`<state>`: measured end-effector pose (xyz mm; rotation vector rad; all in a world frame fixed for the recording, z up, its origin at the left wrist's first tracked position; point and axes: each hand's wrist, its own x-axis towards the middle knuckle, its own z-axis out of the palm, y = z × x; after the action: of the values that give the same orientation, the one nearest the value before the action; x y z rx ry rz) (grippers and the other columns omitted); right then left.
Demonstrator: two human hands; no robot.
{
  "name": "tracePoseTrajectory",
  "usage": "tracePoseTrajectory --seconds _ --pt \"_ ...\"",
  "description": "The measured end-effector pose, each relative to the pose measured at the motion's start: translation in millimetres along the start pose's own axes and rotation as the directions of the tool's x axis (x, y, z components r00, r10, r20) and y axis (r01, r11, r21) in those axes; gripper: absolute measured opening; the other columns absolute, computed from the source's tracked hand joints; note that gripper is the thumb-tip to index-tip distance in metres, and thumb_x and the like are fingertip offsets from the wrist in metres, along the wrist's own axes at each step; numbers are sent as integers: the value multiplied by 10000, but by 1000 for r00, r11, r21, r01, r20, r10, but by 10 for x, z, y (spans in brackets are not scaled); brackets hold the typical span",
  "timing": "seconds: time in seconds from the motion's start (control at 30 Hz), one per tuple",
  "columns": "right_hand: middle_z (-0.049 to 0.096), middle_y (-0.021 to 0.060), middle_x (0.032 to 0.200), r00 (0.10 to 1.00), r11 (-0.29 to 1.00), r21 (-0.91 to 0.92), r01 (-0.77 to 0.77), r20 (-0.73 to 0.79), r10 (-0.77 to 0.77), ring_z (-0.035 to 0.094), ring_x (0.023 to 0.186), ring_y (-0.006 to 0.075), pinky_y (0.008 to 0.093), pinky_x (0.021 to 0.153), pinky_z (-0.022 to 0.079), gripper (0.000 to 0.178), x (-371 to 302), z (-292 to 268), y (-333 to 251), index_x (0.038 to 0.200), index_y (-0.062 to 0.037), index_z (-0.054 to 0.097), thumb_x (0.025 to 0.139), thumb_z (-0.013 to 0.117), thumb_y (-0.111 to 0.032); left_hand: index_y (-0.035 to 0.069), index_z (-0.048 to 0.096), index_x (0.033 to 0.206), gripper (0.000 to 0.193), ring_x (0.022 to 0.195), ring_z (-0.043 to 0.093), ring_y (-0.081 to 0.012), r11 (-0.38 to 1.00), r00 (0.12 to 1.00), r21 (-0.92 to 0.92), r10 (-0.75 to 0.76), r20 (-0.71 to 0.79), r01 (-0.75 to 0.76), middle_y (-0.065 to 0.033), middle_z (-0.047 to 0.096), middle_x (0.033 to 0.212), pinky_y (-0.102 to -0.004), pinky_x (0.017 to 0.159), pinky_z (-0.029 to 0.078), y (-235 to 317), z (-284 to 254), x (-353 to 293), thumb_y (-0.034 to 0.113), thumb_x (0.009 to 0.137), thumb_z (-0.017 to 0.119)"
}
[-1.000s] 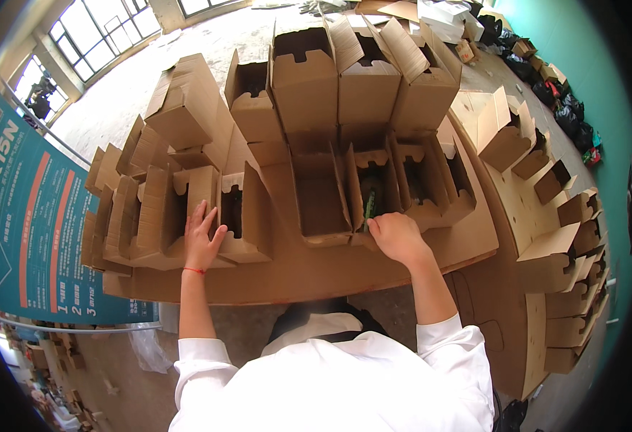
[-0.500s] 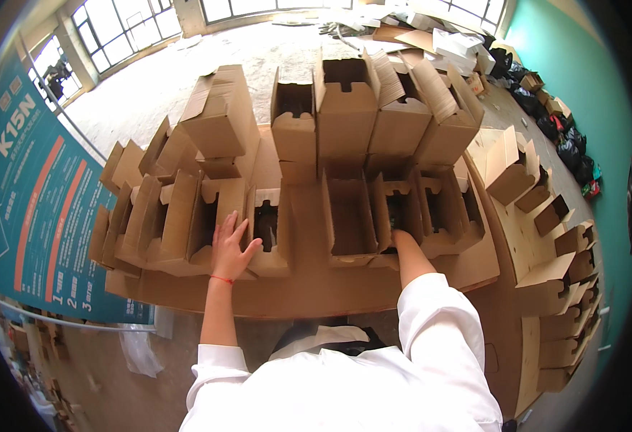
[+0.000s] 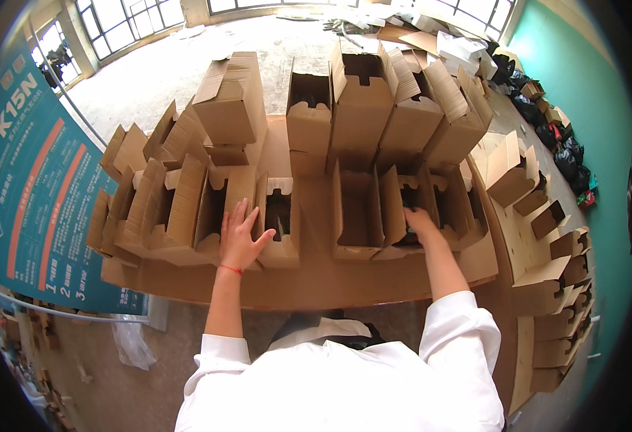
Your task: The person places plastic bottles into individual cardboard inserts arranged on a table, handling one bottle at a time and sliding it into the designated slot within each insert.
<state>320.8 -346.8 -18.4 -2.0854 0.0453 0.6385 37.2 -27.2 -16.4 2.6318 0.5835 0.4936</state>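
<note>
Your right hand (image 3: 418, 218) is reaching down into an open brown cardboard box (image 3: 417, 209) in the near row; the fingers are hidden inside, so whether they are gripping anything cannot be told. Your left hand (image 3: 240, 237) is lying flat, fingers spread and holding nothing, on the side of another open box (image 3: 278, 219) to the left. Both boxes are standing on a cardboard-covered table (image 3: 316, 284) among many more upright cartons, plain brown with notched flaps. Beyond, a pale concrete floor (image 3: 157, 65) is stretching toward windows (image 3: 125, 21). A teal wall (image 3: 589, 79) is running along the right, and a teal banner (image 3: 24, 173) is hanging on the left.
</note>
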Motion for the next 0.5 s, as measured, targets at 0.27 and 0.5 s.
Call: tracePoseTrajectory --seconds 0.27,0.5 --pt "653 134 1032 855 874 -130 469 -182 -486 620 835 148 279 691 502 622 -1130 -607 -369 1343 18 493 791 629 -235 67 491 1347 641 1321 394 -305 994 979 106 51 -197 -30 -158 446 1408 -461 1118 252 275 -91 11 436 845 643" --pt "677 193 1008 762 742 -311 594 -81 -643 663 873 240 331 809 509 588 -1790 -94 -935 1244 28 570 733 630 -257 43 421 1387 681 795 614 -309 985 989 -92 144 -29 -146 -144 608 888 -405 696 505 1406 210 138 276 804 686"
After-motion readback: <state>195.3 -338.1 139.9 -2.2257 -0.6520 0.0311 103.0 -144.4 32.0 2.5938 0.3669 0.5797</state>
